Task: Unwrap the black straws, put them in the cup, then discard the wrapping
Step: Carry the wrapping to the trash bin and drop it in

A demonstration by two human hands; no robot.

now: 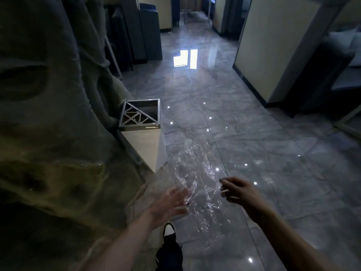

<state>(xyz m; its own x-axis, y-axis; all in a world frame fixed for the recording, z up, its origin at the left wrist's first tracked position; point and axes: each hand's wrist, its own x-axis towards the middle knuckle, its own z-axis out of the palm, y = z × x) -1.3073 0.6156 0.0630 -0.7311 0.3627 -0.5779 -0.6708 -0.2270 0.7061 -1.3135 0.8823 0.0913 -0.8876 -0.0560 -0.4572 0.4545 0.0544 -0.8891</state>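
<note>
A crumpled sheet of clear plastic wrapping (199,178) hangs in the air in front of me, above the grey floor. My right hand (237,191) has its fingers curled and pinches the sheet's right edge. My left hand (172,204) is blurred, with its fingers spread flat and the fingertips against the sheet's left edge. A square bin (145,141) with a metal lattice top and cream sides stands just ahead on the left, beyond the wrapping. No straws and no cup are in view.
A large rough rock-like wall (48,133) fills the left side, right against the bin. Glossy grey floor tiles (263,153) stretch ahead into a corridor. A cream partition (273,55) and dark furniture stand at the right. My shoe (169,231) shows below my hands.
</note>
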